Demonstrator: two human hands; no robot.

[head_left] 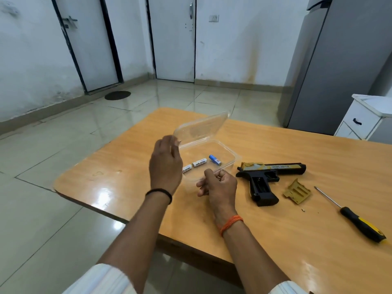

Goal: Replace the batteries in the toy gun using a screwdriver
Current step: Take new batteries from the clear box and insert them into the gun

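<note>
A: Why does the left hand point(166, 164) sit up at the lid point(201, 127)?

B: It props the hinged lid of the clear container point(230, 161) open. The fingers curl loosely by the lid's near corner; whether they pinch the edge or only push it cannot be told, as the hand is a little blurred. The right hand point(216, 185) steadies the tub at its near rim, fingers partly curled, thumb over the edge. It carries nothing that shows.

A: And inside?

B: Three small cylinders: two white batteries point(199, 162), one half hidden behind the left hand, and a blue battery point(214, 159) lying apart toward the right wall. Thin see-through plastic, likely to flex, hence probably the steadying hand.

A: The task's own things?

B: The toy gun point(269, 176) lies on its side on the wooden table point(275, 145), just right of the tub, black grip toward the person, gold panel on top. The grip's battery bay is open and looks empty, though it is dark. The gold cover point(297, 191), ribbed inside, rests beside the grip. A tiny screw point(303, 210) sits near it. The screwdriver point(352, 215), thin steel shaft with black-and-yellow handle, lies further right, untouched.

A: Stage?

B: Judged as cover off, batteries about to be picked.
</note>
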